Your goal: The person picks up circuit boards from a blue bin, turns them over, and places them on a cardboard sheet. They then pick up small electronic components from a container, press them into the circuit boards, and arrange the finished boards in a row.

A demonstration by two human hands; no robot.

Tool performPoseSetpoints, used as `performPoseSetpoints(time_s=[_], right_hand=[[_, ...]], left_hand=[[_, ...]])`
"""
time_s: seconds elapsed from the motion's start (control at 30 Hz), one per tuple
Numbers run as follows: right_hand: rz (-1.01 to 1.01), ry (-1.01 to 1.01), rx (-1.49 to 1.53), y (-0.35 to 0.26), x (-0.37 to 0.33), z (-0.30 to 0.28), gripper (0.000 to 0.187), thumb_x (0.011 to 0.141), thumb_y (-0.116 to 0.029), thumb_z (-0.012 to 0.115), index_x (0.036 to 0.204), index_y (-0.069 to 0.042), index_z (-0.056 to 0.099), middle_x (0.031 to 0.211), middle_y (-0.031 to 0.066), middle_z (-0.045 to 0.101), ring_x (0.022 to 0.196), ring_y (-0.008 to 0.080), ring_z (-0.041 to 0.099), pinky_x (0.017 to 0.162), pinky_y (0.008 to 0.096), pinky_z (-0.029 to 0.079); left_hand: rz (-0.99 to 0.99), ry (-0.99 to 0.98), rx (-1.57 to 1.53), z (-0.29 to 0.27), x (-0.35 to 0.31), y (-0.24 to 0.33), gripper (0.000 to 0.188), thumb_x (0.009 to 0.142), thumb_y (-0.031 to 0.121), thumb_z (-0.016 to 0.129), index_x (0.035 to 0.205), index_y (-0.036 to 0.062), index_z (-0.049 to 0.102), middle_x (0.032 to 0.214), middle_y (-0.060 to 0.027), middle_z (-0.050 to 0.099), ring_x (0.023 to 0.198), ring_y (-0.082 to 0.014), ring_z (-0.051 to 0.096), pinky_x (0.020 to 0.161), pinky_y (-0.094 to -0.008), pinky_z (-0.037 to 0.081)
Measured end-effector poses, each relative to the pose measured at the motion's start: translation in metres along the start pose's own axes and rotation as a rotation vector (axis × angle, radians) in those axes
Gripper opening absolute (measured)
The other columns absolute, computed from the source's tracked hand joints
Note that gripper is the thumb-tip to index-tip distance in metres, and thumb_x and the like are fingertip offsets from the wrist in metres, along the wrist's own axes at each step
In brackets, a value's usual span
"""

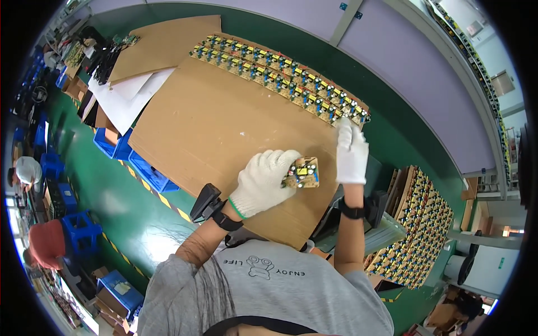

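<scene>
My left hand (267,180), in a cream knitted glove with a green cuff edge, is closed round the left side of a small circuit board (307,172). Blue, yellow and silvery parts stand on that board's tan base. To its right, my right hand (352,152) wears a white glove and reaches away from me. Its fingers are close together, with the tips on a circuit board at the right end of the rows of circuit boards (280,75). The fingertips partly cover that board. These rows run along the far edge of the cardboard sheet (196,120).
A stack of board-covered cardboard sheets (417,224) stands at my right. White paper sheets (126,101) and black cables (103,67) lie at the far left. Blue bins (151,173) sit below the table's left edge. Another person (47,243) is farther left.
</scene>
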State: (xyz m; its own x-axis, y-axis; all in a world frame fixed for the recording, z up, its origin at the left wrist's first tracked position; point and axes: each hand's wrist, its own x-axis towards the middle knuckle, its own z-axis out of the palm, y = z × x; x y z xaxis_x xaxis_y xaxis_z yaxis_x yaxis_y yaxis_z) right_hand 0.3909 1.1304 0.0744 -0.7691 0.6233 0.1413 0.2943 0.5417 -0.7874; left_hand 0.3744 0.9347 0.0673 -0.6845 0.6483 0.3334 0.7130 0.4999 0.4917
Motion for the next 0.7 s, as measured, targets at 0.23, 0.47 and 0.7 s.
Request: performPoseSetpoints(time_s=[0.23,0.47,0.7], right_hand=[[0.161,-0.233,0.114,-0.022,-0.067,0.007,0.036,0.096,-0.035,0.053,0.086,-0.001,0.060,0.066,0.0157,0.059,0.061,0.0325,0.060,0.061,0.0406,0.048],[0.096,-0.150,0.231,0.019,-0.050,0.009,0.040,0.090,-0.042,0.063,0.091,-0.002,0.061,0.082,0.0133,0.063,0.071,0.0265,0.060,0.066,0.0394,0.049],[-0.266,-0.155,-0.419,0.016,-0.041,-0.012,0.059,0.065,-0.041,0.083,0.109,-0.006,0.064,0.105,0.0172,0.062,0.088,0.0341,0.063,0.079,0.0410,0.051]], left_hand=[[0.086,-0.041,0.009,0.004,0.002,0.006,0.046,0.064,0.022,0.074,0.104,0.0106,0.054,0.095,-0.0087,0.057,0.092,-0.0280,0.056,0.084,-0.0397,0.044],[0.016,-0.016,-0.206,0.009,0.004,0.005,0.048,0.066,0.014,0.072,0.109,0.0112,0.052,0.097,-0.0076,0.057,0.096,-0.0287,0.056,0.088,-0.0404,0.043],[0.008,-0.014,-0.188,0.019,-0.005,-0.008,0.046,0.067,0.013,0.072,0.109,0.0140,0.053,0.101,-0.0068,0.058,0.098,-0.0284,0.056,0.089,-0.0398,0.043]])
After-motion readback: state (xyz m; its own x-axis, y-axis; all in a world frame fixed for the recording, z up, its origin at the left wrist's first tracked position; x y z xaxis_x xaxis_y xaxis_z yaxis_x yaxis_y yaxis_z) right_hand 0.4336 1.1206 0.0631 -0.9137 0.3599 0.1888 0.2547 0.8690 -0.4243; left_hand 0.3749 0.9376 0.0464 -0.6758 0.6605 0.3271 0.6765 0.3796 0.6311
